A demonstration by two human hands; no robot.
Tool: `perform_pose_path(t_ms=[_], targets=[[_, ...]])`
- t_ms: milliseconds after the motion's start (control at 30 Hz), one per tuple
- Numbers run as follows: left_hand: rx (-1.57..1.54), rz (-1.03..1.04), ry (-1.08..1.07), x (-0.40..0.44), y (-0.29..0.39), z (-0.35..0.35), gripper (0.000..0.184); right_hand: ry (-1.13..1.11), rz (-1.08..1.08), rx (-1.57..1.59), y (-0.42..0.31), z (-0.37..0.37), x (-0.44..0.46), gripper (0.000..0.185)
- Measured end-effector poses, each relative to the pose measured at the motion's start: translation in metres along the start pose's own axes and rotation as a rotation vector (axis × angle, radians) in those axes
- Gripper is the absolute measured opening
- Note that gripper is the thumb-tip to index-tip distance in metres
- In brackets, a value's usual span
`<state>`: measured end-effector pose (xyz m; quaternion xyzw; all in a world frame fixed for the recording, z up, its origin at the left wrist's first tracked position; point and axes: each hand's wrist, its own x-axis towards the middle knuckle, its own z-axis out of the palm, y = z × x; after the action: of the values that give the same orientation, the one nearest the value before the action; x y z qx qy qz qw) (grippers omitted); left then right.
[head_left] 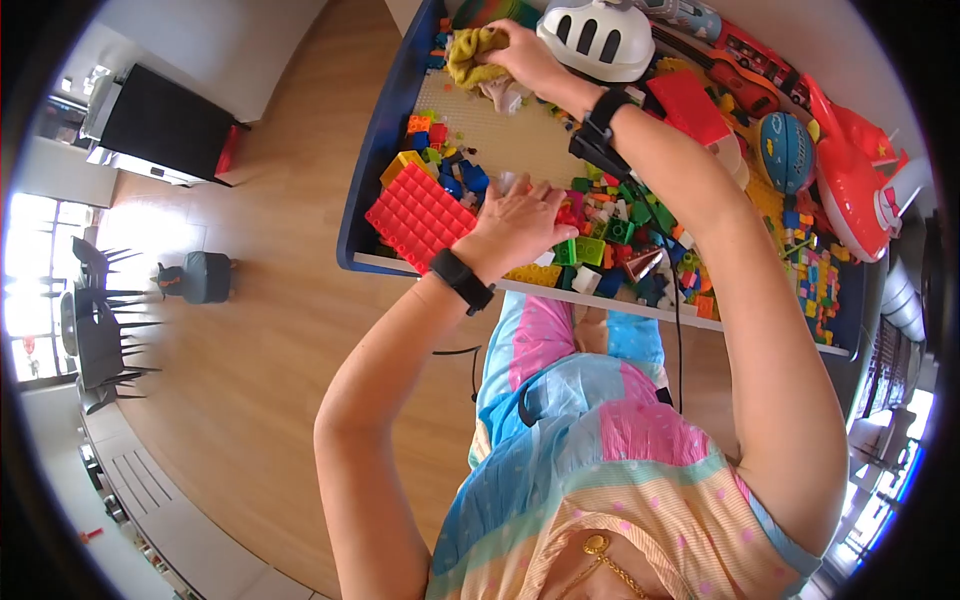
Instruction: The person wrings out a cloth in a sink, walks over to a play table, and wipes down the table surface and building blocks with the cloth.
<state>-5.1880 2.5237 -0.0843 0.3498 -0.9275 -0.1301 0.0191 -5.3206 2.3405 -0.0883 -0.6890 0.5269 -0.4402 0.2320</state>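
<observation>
My right hand (pixel 520 58) reaches to the far side of the play table and grips a bunched mustard-yellow cloth (pixel 473 57). A pale, crumpled piece (pixel 500 95) sits just below the cloth. Nearer to me, my left hand (pixel 514 218) lies over the toy bricks with its fingers spread. Beside its wrist is a red studded sheet (pixel 420 214). Green bricks (pixel 590 250) and other coloured bricks lie around that hand. Between the two hands shows a beige studded baseplate (pixel 500 135).
A white helmet (pixel 597 38), a red box (pixel 690 105), a small guitar (pixel 745 85), a blue ball (pixel 786 150) and a red toy (pixel 850 190) crowd the right side. The table has a dark blue rim (pixel 362 190). A black cable (pixel 678 340) hangs near my right arm.
</observation>
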Motion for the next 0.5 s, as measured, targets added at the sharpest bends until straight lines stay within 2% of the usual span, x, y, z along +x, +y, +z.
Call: perform_pose_path(t_ms=[33, 133, 167, 233, 267, 400, 467, 500], targets=[[-0.022, 0.041, 0.148, -0.004, 0.000, -0.002, 0.048, -0.005, 0.049, 0.143, -0.007, -0.014, -0.006, 0.043], [-0.155, 0.061, 0.159, -0.011, -0.009, -0.021, 0.043, -0.002, 0.140, 0.520, -0.030, -0.049, -0.030, 0.037], [-0.114, 0.054, 0.260, -0.019, -0.010, -0.032, 0.037, -0.062, 0.182, 0.508, -0.031, -0.062, -0.036, 0.036], [-0.204, -0.144, 0.255, -0.038, -0.016, -0.054, 0.034, -0.126, 0.240, 0.479, -0.031, -0.083, -0.051, 0.035], [-0.248, -0.244, 0.254, -0.046, -0.023, -0.061, 0.033, -0.094, 0.251, 0.502, -0.033, -0.089, -0.060, 0.035], [-0.264, -0.471, 0.517, -0.074, -0.083, -0.066, 0.031, -0.019, 0.265, 0.576, -0.026, -0.096, -0.080, 0.037], [-0.079, -0.491, 0.582, -0.086, -0.120, -0.061, 0.038, -0.010, 0.249, 0.561, -0.026, -0.087, -0.088, 0.039], [0.017, -0.501, 0.616, -0.090, -0.134, -0.055, 0.042, -0.162, 0.220, 0.365, -0.019, -0.083, -0.087, 0.038]])
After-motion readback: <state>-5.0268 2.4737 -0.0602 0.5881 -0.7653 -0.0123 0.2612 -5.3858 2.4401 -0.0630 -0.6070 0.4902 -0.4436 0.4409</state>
